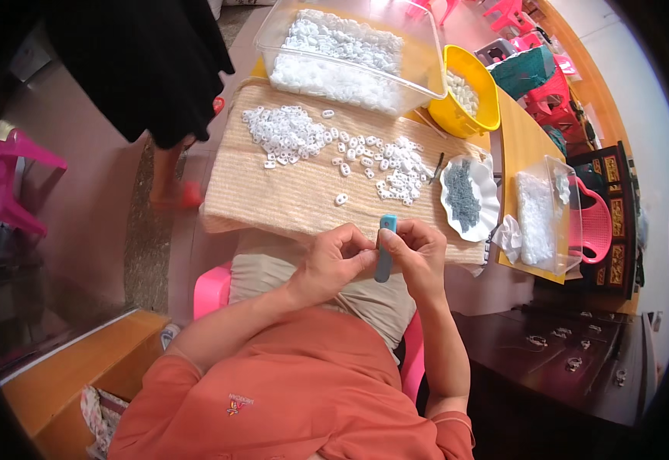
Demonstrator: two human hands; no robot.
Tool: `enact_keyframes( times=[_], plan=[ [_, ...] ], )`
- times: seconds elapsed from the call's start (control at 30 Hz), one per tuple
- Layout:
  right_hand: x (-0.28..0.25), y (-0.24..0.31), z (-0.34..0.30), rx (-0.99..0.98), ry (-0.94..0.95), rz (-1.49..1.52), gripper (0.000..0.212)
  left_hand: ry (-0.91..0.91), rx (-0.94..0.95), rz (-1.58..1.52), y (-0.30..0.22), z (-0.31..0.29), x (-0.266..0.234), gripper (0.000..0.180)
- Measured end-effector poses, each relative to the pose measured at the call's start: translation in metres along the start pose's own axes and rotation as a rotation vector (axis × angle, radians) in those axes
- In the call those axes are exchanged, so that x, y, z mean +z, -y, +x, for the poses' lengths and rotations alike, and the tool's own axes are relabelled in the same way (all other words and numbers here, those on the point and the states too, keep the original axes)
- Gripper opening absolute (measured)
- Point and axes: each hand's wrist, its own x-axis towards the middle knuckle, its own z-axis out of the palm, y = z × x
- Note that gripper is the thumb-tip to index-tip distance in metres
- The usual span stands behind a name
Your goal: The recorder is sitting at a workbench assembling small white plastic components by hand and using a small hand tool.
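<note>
My right hand (420,257) is closed around a slim blue-and-grey hand tool (384,261), held upright over my lap at the table's near edge. My left hand (336,263) is pinched beside the tool, its fingertips meeting it; whatever is between them is too small to make out. Just beyond my hands, a single white plastic piece with holes (341,199) lies on the striped cloth (288,199). Farther off are a large heap of such white pieces (284,132) at left and a smaller pile (403,172) at right. A white scalloped dish (490,207) holds small dark grey pieces (462,195).
Behind the piles stands a clear plastic bin (419,84) of white pieces, with a yellow basin (481,126) to its right. A second clear box (572,230) and crumpled tissue (508,236) are at right. Someone in black clothing (139,61) is at the far left, near a pink stool (16,180).
</note>
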Motion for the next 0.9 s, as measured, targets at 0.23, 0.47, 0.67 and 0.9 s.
enact_keyframes(
  times=[0.23, 0.47, 0.67, 0.9],
  plan=[
    [0.000, -0.005, 0.002, 0.008, 0.017, -0.005, 0.012, -0.046, 0.042, 0.069, -0.008, -0.004, 0.004, 0.010],
    [-0.012, 0.004, 0.011, 0.047, 0.177, 0.056, 0.015, 0.026, 0.014, 0.157, -0.016, -0.002, -0.005, 0.008],
    [-0.030, 0.007, 0.015, 0.046, 0.303, -0.079, 0.021, 0.106, -0.009, 0.172, -0.027, 0.003, -0.016, 0.007],
    [-0.041, 0.014, 0.018, 0.018, 0.449, -0.251, 0.026, 0.248, -0.053, 0.232, -0.033, 0.005, -0.023, 0.007]
  ],
)
